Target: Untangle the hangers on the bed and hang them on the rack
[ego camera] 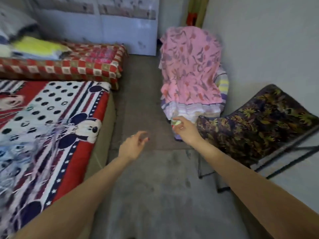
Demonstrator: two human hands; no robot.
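Note:
A blurred tangle of pale wire hangers [34,145] lies on the bed [101,152] at the left, on a red, white and blue cartoon sheet. My left hand [133,145] hovers over the floor just right of the bed's edge, fingers loosely curled, holding nothing. My right hand [185,130] reaches forward near the bottom of a pile of cloths, fingers relaxed and empty. No rack can be made out in this view.
A chair draped with a pink patterned cloth [191,69] stands ahead on the right against the wall. A dark floral folding chair [255,125] sits at the right. A red checked mattress [82,66] with folded clothes lies behind the bed. Grey floor [155,187] runs between.

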